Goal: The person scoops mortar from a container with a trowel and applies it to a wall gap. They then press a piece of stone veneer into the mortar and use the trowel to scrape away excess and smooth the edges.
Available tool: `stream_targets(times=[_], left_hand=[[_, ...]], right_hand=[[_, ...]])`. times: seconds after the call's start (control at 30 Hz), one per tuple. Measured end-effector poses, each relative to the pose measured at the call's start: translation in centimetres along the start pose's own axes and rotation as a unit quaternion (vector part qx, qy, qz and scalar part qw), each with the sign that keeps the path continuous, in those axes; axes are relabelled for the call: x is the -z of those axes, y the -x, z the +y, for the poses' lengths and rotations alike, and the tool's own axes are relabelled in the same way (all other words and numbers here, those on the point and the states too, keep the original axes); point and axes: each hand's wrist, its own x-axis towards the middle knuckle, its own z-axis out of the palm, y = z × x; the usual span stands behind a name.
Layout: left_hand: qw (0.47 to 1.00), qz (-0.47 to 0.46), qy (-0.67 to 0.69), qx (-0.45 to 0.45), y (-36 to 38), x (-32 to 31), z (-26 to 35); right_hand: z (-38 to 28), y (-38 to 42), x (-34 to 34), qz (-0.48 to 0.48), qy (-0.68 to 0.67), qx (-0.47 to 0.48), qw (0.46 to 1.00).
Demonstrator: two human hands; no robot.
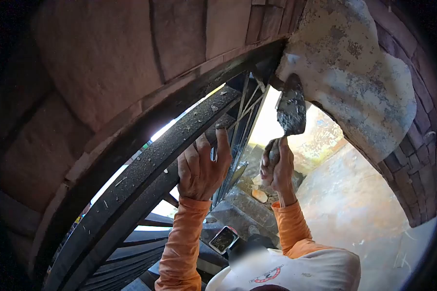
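Observation:
My right hand (277, 165) is closed round the handle of a trowel (292, 107), whose blade is smeared with dark wet mortar and points up the view. The blade's tip is at the lower edge of a patchy grey plastered surface (354, 82); whether it touches cannot be made out. To the left, my left hand (204, 165) grips a dark metal bar (165, 182), with one finger stretched upward and its tip dirty. Crumbs and dust lie along the dark beam (155, 150) beside that hand.
Brownish-pink block facing (107, 58) curves overhead. Dark metal grille bars (247, 111) stand between the hands. Below are rubble and grey blocks (247, 208), a pale stained surface (354, 194) on the right, and a small screen device (224, 240) near my chest.

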Motion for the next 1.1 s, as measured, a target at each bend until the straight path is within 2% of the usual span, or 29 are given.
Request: stream_targets(times=[0.17,0.23,0.43,0.63,0.67,0.7,0.77,0.83,0.9,0.93,0.97,1.0,1.03,1.1], left_hand=[[1.000,-0.004,-0.005,-0.002,-0.2,0.2,-0.2],[1.000,0.003,-0.004,-0.011,-0.1,0.1,-0.3],[1.000,0.004,-0.019,-0.011,0.1,0.0,-0.3],[1.000,0.022,-0.019,-0.007,0.2,-0.4,-0.2],[1.000,0.022,-0.019,-0.006,0.1,-0.4,-0.2],[1.000,0.020,-0.014,-0.004,0.0,-0.3,-0.2],[1.000,0.009,0.005,-0.002,0.1,-0.1,-0.2],[0.999,0.034,-0.014,-0.017,-0.4,0.0,-0.6],[0.999,0.042,-0.025,-0.014,-0.8,0.2,-0.6],[0.998,0.042,-0.040,-0.013,-0.7,0.2,-0.5],[0.998,0.050,-0.041,-0.015,-0.5,-0.1,-0.5],[0.998,0.052,-0.042,-0.010,-0.1,-0.3,-0.3],[0.998,0.059,-0.012,0.011,-0.2,-0.4,0.0],[0.999,0.034,0.022,0.021,0.6,-0.7,0.2]], right_hand=[[0.1,-1.5,-1.3,-0.017,0.021,-0.043,0.999],[0.6,-1.9,-1.6,0.010,0.025,-0.062,0.998],[-1.0,-2.5,-1.7,-0.011,0.040,-0.029,0.999],[-4.5,-3.3,-1.8,-0.047,-0.026,0.026,0.998],[-4.6,-3.0,-1.3,-0.054,-0.058,0.063,0.995],[-4.8,-2.1,-1.0,-0.010,-0.102,0.071,0.992],[-4.4,0.5,0.3,0.040,-0.083,0.063,0.994],[-1.5,3.4,4.1,-0.033,-0.018,0.034,0.999],[0.8,6.7,6.3,-0.046,-0.021,-0.007,0.999],[2.6,8.4,9.2,-0.054,0.145,-0.097,0.983],[3.7,10.7,11.9,-0.071,0.305,-0.187,0.931],[4.1,12.0,13.6,-0.071,0.265,-0.283,0.919],[6.0,13.4,16.3,-0.085,0.333,-0.322,0.883],[7.7,15.2,19.1,-0.125,0.397,-0.334,0.846]])
